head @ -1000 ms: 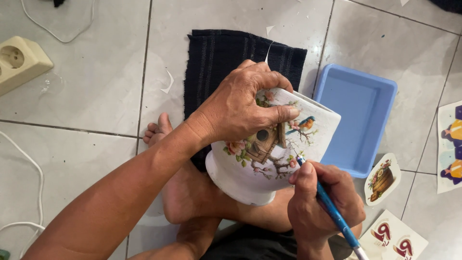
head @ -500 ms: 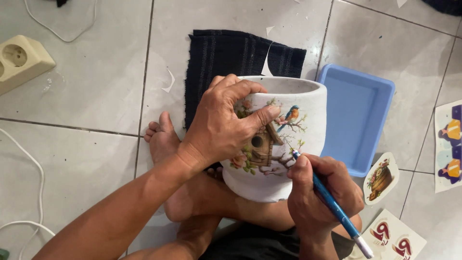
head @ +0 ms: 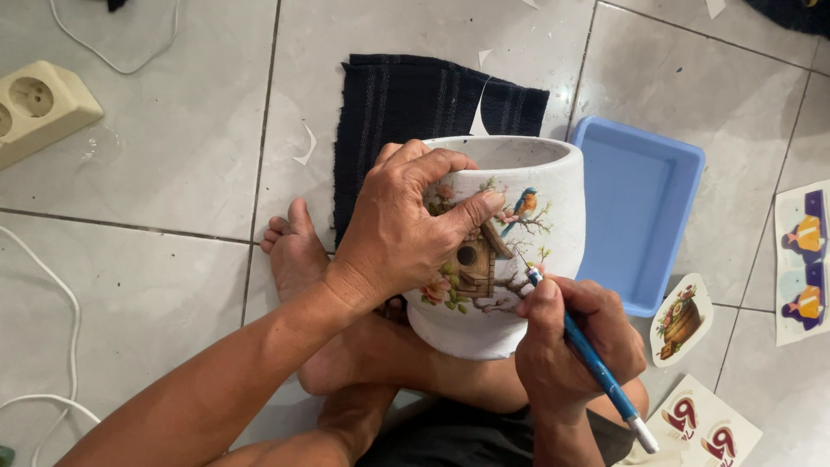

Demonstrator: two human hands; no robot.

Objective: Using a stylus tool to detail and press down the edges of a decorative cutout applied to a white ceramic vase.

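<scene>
We are looking down at a floor of pale grey tiles (head: 173, 164) with dark grout lines, where a person sits cross-legged, bare feet tucked in below the work. On the tiles ahead of the feet lies a dark navy cloth (head: 415, 112) with faint stripes, and just to its right sits a shallow blue plastic tray (head: 640, 216). In front of these, held above the legs, is the white ceramic pot (head: 536, 233), tipped on its side so that its open mouth faces away from us towards the cloth; its wall carries a picture of a wooden birdhouse among flowers with a small blue and orange bird on a twig. The left hand (head: 406, 233) is spread over the pot's left side, fingers curled over the rim and the thumb pressed flat on the picture near the bird, so we see it gripping the pot firmly. The right hand (head: 571, 346) sits at the pot's lower right, fingers closed tightly around a blue-handled tool (head: 588, 355) held like a pen, its tip touching the picture just beside the birdhouse's branches. To the right of the tray and hand lie printed sticker sheets (head: 800, 251) and a cut-out sticker (head: 681, 320). At far left we see a beige power socket block (head: 39, 112) and a white cable (head: 52, 285).
</scene>
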